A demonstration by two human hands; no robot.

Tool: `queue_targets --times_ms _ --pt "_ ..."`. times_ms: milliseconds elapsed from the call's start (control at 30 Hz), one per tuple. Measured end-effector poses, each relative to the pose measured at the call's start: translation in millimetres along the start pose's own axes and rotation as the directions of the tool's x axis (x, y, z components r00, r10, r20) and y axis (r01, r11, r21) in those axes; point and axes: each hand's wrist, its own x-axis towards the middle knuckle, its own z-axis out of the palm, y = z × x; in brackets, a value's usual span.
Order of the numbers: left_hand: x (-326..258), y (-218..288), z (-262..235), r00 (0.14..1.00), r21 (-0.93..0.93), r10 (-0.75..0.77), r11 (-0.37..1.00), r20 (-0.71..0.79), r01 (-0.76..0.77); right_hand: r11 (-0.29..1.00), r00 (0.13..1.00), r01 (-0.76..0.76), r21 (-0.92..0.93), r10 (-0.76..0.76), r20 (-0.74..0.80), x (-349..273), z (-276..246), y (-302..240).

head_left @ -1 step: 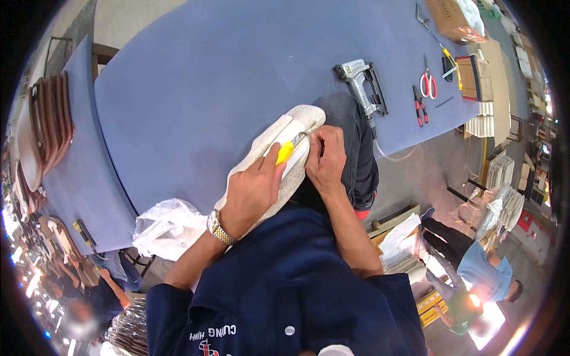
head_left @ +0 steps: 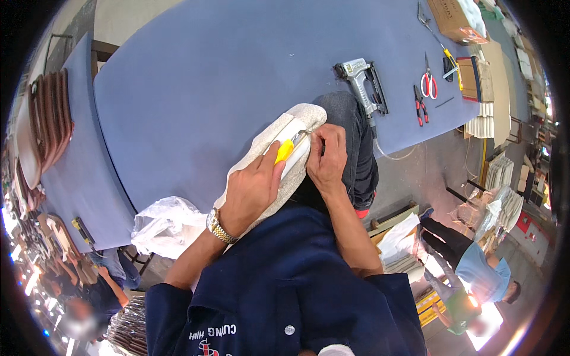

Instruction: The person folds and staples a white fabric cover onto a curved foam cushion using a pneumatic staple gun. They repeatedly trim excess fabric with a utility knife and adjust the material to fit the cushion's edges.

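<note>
A long padded piece covered in light beige-grey fabric (head_left: pixel 306 111) lies slanted across my lap, its far end rounded. A white strip (head_left: pixel 287 129) shows along its middle, between the fabric edges. My left hand (head_left: pixel 250 184), with a metal watch at the wrist, is closed round a yellow-handled cutter (head_left: pixel 284 151). The cutter's metal tip points up and right, at the fabric edge near the far end. My right hand (head_left: pixel 328 157) pinches that edge just right of the tip; its fingertips are partly hidden.
On the blue table (head_left: pixel 208 77) lie a staple gun (head_left: pixel 363 83) with a hose, red-handled scissors (head_left: pixel 428 86) and pliers (head_left: pixel 420 107). Left are a clear plastic bag (head_left: pixel 169 228) and stacked brown curved parts (head_left: pixel 50 121). Other people (head_left: pixel 484 267) stand lower right and lower left.
</note>
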Motion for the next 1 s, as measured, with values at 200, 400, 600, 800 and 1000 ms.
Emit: queue_targets --times_ms 200,400,600,800,1000 --pt "3 -11 11 0.995 -0.017 0.052 0.998 -0.09 -0.054 0.999 1.0 0.015 0.048 -0.016 0.003 7 -11 10" --pt "7 -11 15 0.998 -0.056 0.021 0.998 -0.066 -0.025 0.985 0.971 -0.171 0.037 0.162 0.175 24 -27 -12" --pt "8 -9 17 1.0 -0.09 -0.019 0.996 -0.02 0.017 0.973 0.965 -0.15 -0.178 0.183 0.188 32 -26 -15" --pt "10 -10 18 1.0 -0.077 0.0 0.997 -0.026 -0.002 0.985 0.979 -0.171 0.009 0.169 0.117 21 -26 -7" --pt "16 13 9 0.998 0.057 0.02 0.998 0.051 -0.023 0.998 0.999 -0.028 0.053 0.029 -0.027 5 -13 13"
